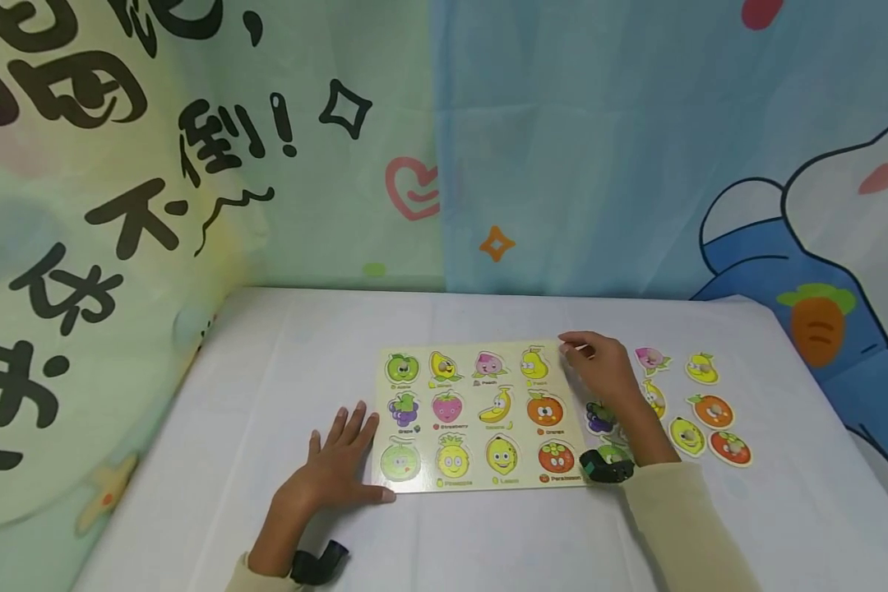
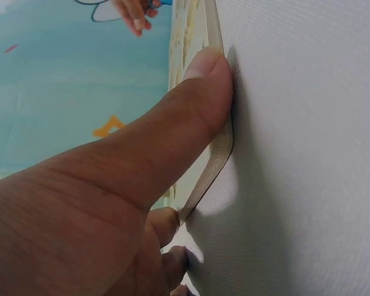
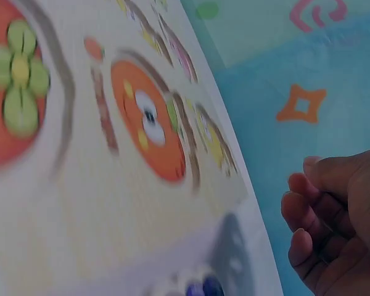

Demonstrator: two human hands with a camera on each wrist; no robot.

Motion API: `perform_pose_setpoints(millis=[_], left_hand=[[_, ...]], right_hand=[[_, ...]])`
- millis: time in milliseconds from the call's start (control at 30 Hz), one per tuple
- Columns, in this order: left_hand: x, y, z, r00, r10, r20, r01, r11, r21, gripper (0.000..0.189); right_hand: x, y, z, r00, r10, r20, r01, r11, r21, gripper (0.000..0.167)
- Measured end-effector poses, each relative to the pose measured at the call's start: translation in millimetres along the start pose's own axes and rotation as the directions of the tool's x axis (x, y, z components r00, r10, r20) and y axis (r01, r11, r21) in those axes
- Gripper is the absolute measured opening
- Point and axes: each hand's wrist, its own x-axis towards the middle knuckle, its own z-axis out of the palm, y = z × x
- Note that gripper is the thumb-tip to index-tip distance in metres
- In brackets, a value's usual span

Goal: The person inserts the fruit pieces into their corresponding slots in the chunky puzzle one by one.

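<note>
A pale-yellow fruit picture board (image 1: 425,386) lies on the white table, with rows of cartoon fruits. My left hand (image 1: 329,473) rests at its lower left corner, fingers spread along the left side. In the left wrist view, the thumb (image 2: 213,86) presses against the board's edge (image 2: 219,148). By the upper right corner, my right hand (image 1: 603,370) hovers with loosely bent fingers. The right wrist view shows nothing between those fingers. Under and beside the right forearm lie a grape piece (image 1: 599,418), a green piece (image 1: 612,453) and a yellow piece (image 1: 654,398), partly covered.
Right of the forearm are several loose fruit pieces: a pink peach (image 1: 651,360), a yellow pear-like one (image 1: 701,368), an orange (image 1: 713,411), a lemon (image 1: 686,436) and a red persimmon (image 1: 730,448). A printed cloth backdrop (image 1: 562,164) stands behind the table (image 1: 326,329).
</note>
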Motion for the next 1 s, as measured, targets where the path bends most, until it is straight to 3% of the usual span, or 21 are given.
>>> perform_pose_setpoints(millis=[233,467,600,767,1000], left_hand=[[-0.5,-1.3,-1.7,1.000,-0.009,0.010,0.009,1.000,-0.004,0.118],[1.3,-1.9,1.1,1.000,0.005,0.026,-0.004,1.000,-0.012,0.117],[1.5,-1.9,-0.2,1.000,0.005,0.021,-0.005,1.000,-0.005,0.116],[1.4,-1.6,-1.5,1.000,0.013,0.017,-0.013,1.000,-0.016,0.116],[0.6,-4.2,0.6,1.000,0.013,0.010,-0.013,1.000,-0.017,0.115]], right_hand=[[-6.1,17,-23,0.984,0.137,-0.111,-0.138,0.990,0.002,0.034],[-6.4,37,-44,0.952,0.274,-0.135,-0.280,0.960,-0.025,0.039],[-7.6,48,-52,0.924,0.358,-0.136,-0.365,0.931,-0.030,0.043],[-9.6,61,-60,0.899,0.403,-0.173,-0.413,0.910,-0.027,0.041],[-6.8,70,-64,0.844,0.501,-0.193,-0.511,0.860,-0.002,0.044]])
